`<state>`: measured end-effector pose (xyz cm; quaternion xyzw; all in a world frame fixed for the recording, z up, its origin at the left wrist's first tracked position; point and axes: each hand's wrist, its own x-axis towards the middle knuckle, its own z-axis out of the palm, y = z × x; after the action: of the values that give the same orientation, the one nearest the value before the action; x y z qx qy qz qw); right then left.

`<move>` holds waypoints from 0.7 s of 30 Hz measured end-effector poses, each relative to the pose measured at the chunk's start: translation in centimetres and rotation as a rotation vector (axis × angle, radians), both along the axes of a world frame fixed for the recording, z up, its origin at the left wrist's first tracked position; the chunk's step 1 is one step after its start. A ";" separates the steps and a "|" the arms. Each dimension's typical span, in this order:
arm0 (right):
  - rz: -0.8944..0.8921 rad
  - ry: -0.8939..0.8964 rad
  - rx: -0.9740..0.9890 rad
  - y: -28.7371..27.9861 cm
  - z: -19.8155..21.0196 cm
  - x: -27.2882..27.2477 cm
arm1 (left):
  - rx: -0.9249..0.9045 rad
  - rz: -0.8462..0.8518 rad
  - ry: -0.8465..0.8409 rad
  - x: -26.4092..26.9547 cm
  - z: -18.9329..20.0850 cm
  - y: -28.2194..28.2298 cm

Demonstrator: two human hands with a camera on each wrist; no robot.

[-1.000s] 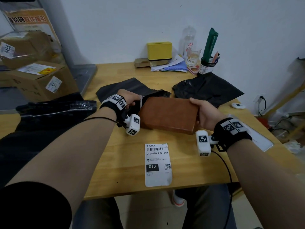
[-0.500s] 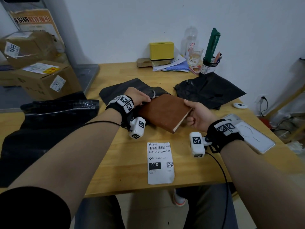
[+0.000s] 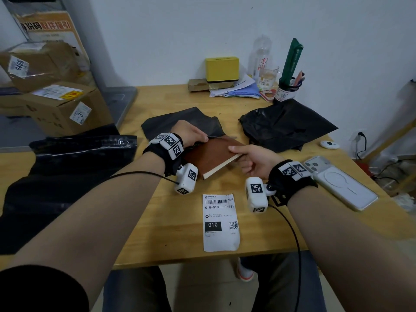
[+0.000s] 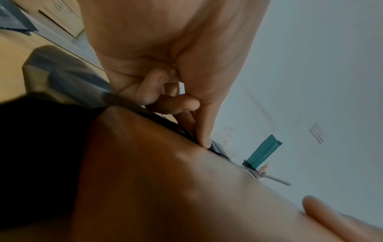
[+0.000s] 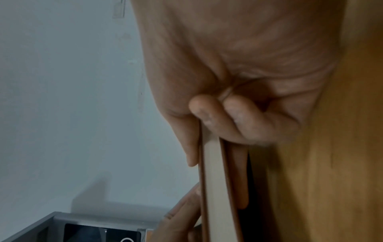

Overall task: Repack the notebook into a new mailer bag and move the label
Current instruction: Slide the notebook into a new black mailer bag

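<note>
The brown notebook (image 3: 210, 157) lies tilted at mid-table, its far end at the mouth of a dark grey mailer bag (image 3: 180, 120). My left hand (image 3: 192, 134) pinches the bag's edge (image 4: 124, 100) against the notebook's cover (image 4: 176, 188). My right hand (image 3: 244, 157) grips the notebook's right edge, thumb on top and fingers underneath; the right wrist view shows the page block (image 5: 213, 188) between them. The white shipping label (image 3: 220, 221) lies flat near the table's front edge, untouched.
A crumpled black bag (image 3: 286, 126) lies at the right rear, a phone (image 3: 340, 183) by my right wrist. More black bags (image 3: 67, 167) cover the table's left. Cardboard boxes (image 3: 58, 106) stand far left; a yellow box (image 3: 221, 68), bottle and pen cup line the wall.
The notebook has turned and slid away from me toward the bag's mouth. My right hand followed with it; my left hand moved up onto the bag's edge.
</note>
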<state>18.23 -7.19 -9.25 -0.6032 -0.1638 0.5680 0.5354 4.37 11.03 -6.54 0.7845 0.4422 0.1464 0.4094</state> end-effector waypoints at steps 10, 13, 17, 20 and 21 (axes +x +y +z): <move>0.230 -0.171 -0.130 2.0 0.5 -2.1 | 0.066 -0.067 0.079 -1.0 0.4 0.4; 0.356 -0.389 -0.281 2.7 1.6 -2.3 | 0.043 -0.088 0.102 -1.8 0.4 0.6; 0.339 -0.608 -0.387 2.9 2.8 -0.7 | 0.012 -0.024 0.042 -3.7 0.6 0.9; 0.175 -0.682 -0.302 3.2 2.8 0.7 | 0.037 0.121 -0.006 -5.6 0.8 1.3; 0.119 -0.696 -0.282 3.4 2.6 1.0 | 0.041 0.184 -0.008 -6.4 0.9 1.5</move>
<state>19.21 -3.76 -6.60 -0.8171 -0.2908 0.3763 0.3257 -2.01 12.54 -5.64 0.7483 0.5076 0.1955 0.3798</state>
